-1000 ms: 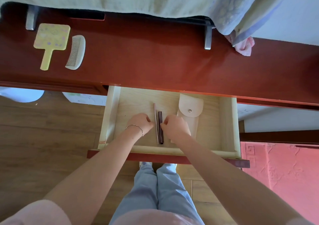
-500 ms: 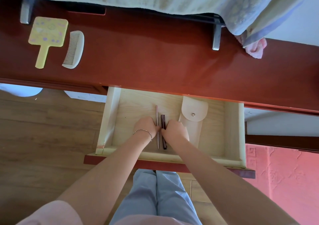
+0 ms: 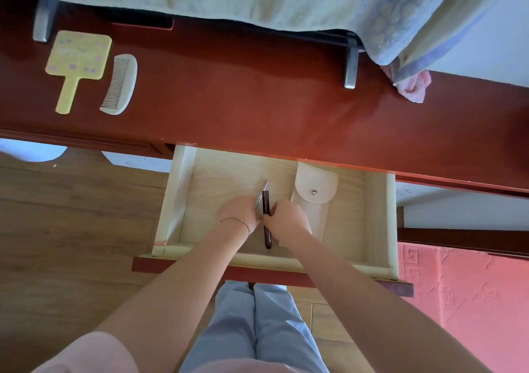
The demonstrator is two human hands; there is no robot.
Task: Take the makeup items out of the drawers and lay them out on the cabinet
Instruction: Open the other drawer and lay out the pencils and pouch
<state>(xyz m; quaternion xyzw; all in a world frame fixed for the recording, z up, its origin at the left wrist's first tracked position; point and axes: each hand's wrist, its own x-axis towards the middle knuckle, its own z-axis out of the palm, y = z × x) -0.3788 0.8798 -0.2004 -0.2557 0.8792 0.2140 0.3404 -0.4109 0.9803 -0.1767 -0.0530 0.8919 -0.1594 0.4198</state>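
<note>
Since half a second ago, your left hand (image 3: 239,212) has tipped the pale stick (image 3: 262,194) up off the drawer floor, so its far tip now points away from the dark pencil (image 3: 266,218) instead of lying parallel beside it; your right hand (image 3: 287,220) has stayed pinched on the dark pencil's middle.

Read from the left. On the red cabinet top (image 3: 257,95), the yellow hand mirror (image 3: 76,63) and the white comb (image 3: 119,84) lie just beside each other, handle and teeth toward you; these two items count as already laid out. To their right the cabinet top is bare as far as the grey bracket (image 3: 351,69) and the pink cloth (image 3: 413,86).

Below, the open drawer (image 3: 177,201) holds what remains. Your left hand, with a bracelet at the wrist, is closed around the pale stick's near end. Your right hand's fingers close on the dark pencil, whose near tip appears to rest on the drawer floor; whether the pencil has left the floor elsewhere cannot be told. The two hands sit close together, almost touching. Just right of your right hand lies the cream pouch (image 3: 313,198), snap fastened, untouched.

By this reading the lift has begun on the left and not clearly on the right. You have two slim items in grasp, one per hand, and the pouch left to fetch. Slim sticks roll easily, so set them down parallel beside the comb.
</note>
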